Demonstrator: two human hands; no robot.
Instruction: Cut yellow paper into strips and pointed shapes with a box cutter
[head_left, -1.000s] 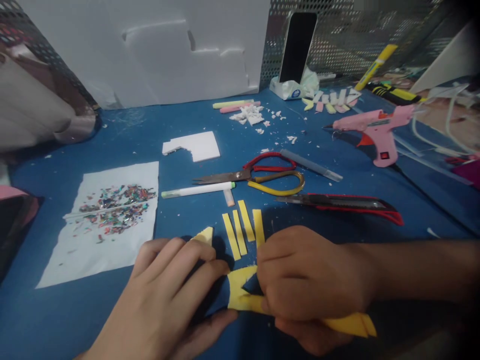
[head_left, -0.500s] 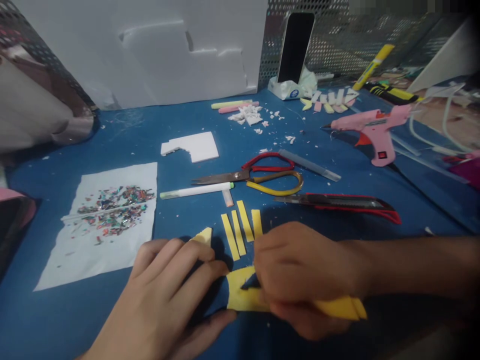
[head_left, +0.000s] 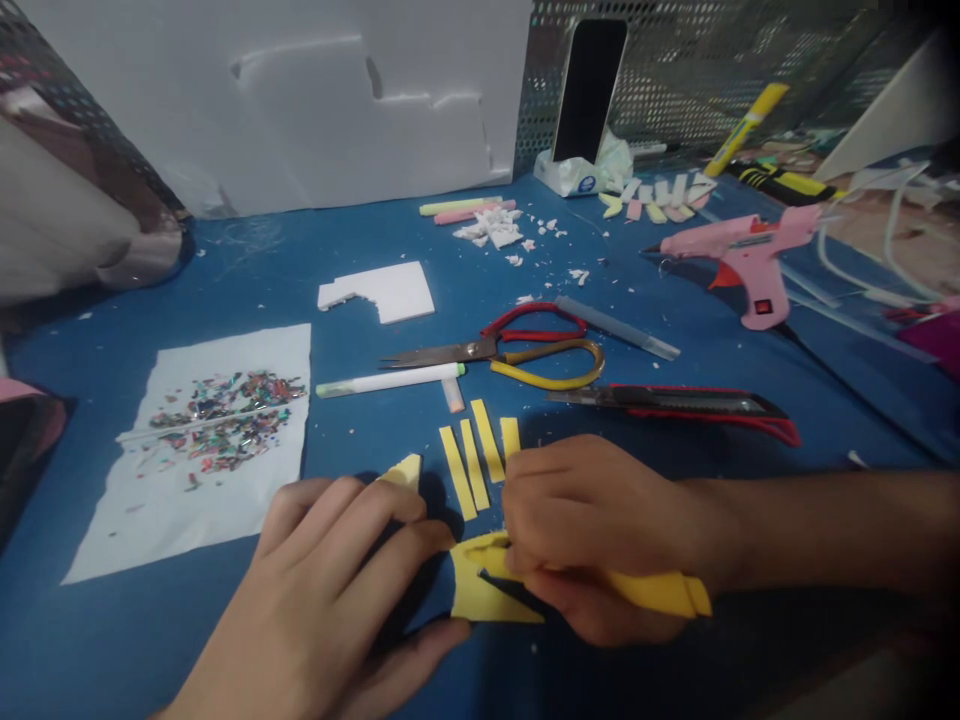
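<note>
from where i stand, everything turns on the yellow piece (head_left: 491, 605), which lies flat on the blue table (head_left: 367, 665) between the two hands, just in front of the person. the left hand (head_left: 337, 575) rests palm down on its left, index finger and thumb parted, their tips at the piece's left edge, one at the far corner and one at the near. the other fingers are loosely curled, beside a yellow scrap (head_left: 406, 472). the right hand (head_left: 592, 540) is closed in a fist-like grip round a yellow marker (head_left: 652, 592) and sits over the piece's right side. the marker's long axis runs nearly left to right, tip towards the left hand, back end poking out to the right and a little nearer the person. the tip is over the far half of the piece, with a dark shadow slanting below it; i can't tell whether it touches. the right hand hides the piece's far right corner, so its own long axis is unsure. just beyond lie four yellow strips (head_left: 475, 465), the rightmost partly behind the right knuckles.
</note>
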